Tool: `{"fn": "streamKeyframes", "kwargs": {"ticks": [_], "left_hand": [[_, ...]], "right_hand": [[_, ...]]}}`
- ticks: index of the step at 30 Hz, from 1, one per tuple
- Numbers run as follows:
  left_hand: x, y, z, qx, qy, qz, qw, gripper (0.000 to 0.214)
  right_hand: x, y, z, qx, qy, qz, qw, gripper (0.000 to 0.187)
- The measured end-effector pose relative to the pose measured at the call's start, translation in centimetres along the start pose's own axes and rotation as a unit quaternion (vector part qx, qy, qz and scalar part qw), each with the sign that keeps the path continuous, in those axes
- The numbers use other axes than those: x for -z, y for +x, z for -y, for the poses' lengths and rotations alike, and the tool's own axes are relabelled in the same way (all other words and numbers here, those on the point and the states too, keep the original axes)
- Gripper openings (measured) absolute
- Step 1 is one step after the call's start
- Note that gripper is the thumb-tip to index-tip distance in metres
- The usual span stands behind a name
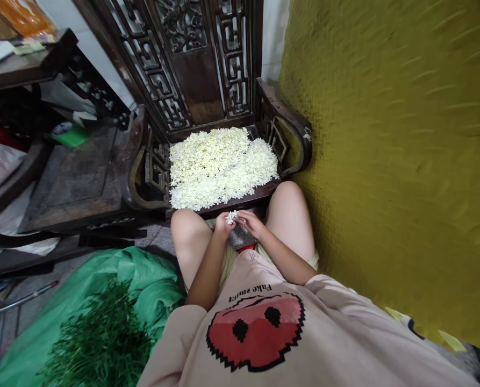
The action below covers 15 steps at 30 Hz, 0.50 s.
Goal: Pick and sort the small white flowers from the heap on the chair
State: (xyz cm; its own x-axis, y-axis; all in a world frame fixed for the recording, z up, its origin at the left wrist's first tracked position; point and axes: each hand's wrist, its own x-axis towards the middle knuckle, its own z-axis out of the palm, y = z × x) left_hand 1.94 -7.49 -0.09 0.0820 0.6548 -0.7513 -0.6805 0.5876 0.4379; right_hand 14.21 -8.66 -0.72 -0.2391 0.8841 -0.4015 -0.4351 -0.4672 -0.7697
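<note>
Small white flowers [231, 217] are gathered between my two hands, just above my lap. My left hand [222, 224] is closed around the cluster. The fingers of my right hand [251, 221] pinch at the cluster's right side; the exact fingertip contact is too small to make out. Just beyond my knees, a thick layer of loose white and cream flowers [219, 164] covers the seat of a dark carved wooden chair [201, 88].
On the left stands a second wooden chair [76, 172], with a green roll [69, 134] near its back. A green sack [147, 274] with leafy green stems [102, 333] lies at the lower left. A yellow textured surface [393, 161] rises close on the right.
</note>
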Motion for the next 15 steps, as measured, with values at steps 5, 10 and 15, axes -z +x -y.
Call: {"fn": "streamKeyframes", "kwargs": {"ticks": [5, 10, 15], "left_hand": [[-0.13, 0.13, 0.39, -0.009, -0.01, -0.009, 1.0, 0.003], [-0.12, 0.07, 0.51, -0.016, -0.012, 0.002, 1.0, 0.003], [-0.33, -0.04, 0.68, -0.015, -0.009, 0.019, 1.0, 0.011]], "right_hand": [[-0.12, -0.18, -0.22, 0.0, -0.021, 0.032, 0.999, 0.027], [-0.33, -0.37, -0.28, 0.016, -0.105, 0.028, 0.994, 0.026], [-0.69, -0.72, 0.04, 0.021, -0.137, -0.017, 0.99, 0.024]]}}
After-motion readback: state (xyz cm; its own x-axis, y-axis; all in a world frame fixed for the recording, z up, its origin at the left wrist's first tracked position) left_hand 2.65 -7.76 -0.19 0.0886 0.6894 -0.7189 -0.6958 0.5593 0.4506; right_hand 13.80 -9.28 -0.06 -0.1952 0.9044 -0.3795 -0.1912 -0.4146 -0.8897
